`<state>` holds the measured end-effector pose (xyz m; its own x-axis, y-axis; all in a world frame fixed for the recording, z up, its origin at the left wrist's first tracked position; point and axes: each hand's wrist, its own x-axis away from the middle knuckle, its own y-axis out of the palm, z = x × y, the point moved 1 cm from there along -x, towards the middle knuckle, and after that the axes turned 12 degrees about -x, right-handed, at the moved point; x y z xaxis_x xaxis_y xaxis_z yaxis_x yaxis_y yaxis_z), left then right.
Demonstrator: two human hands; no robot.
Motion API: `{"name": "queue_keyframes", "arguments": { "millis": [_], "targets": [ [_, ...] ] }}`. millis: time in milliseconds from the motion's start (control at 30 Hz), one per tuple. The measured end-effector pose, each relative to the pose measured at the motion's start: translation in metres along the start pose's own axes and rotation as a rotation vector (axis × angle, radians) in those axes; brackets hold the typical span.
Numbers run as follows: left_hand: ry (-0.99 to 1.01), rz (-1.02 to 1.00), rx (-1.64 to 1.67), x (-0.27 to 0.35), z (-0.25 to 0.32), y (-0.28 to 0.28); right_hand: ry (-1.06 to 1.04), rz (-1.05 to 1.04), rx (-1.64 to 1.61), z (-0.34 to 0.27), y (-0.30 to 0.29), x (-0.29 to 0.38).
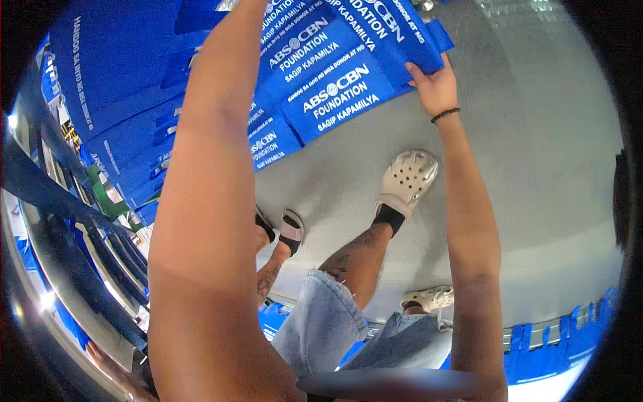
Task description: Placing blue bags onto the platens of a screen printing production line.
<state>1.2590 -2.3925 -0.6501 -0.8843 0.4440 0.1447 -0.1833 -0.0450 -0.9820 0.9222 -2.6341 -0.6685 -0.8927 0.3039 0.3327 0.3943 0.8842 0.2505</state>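
My right hand (pixel 436 90) grips the edge of a blue fabric bag (pixel 409 37) with white printing, near a blue strap end (pixel 440 36). The thumb lies on the near side and the other fingers are mostly hidden. More printed blue bags (pixel 336 100) lie side by side and overlapping beside it. My left arm (pixel 216 151) reaches up across the bags and leaves the picture at the top, so my left hand is out of view. Whatever it touches cannot be seen.
Large blue fabric pieces (pixel 125 65) spread at left, beside dark rails (pixel 65 206). Grey floor (pixel 527 151) lies below, with my beige clog (pixel 408 176) on it. Another person's sandalled foot (pixel 292 228) stands nearby. Blue bags (pixel 537 349) hang along a rail at lower right.
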Motion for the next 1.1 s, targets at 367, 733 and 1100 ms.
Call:
{"name": "queue_keyframes", "arguments": {
  "millis": [367, 733, 1100],
  "targets": [
    [0.031, -0.081, -0.257, -0.044, 0.018, 0.069, 0.249, 0.082, -0.092, 0.025, -0.01, -0.019],
    [-0.126, 0.535, -0.009, 0.016, 0.065, 0.004, 0.157, 0.156, -0.151, 0.026, -0.034, 0.014],
    [-0.167, 0.015, 0.402, 0.432, 0.277, -0.002, 0.377, 0.03, 0.177, -0.055, -0.238, 0.359]
  ]
}}
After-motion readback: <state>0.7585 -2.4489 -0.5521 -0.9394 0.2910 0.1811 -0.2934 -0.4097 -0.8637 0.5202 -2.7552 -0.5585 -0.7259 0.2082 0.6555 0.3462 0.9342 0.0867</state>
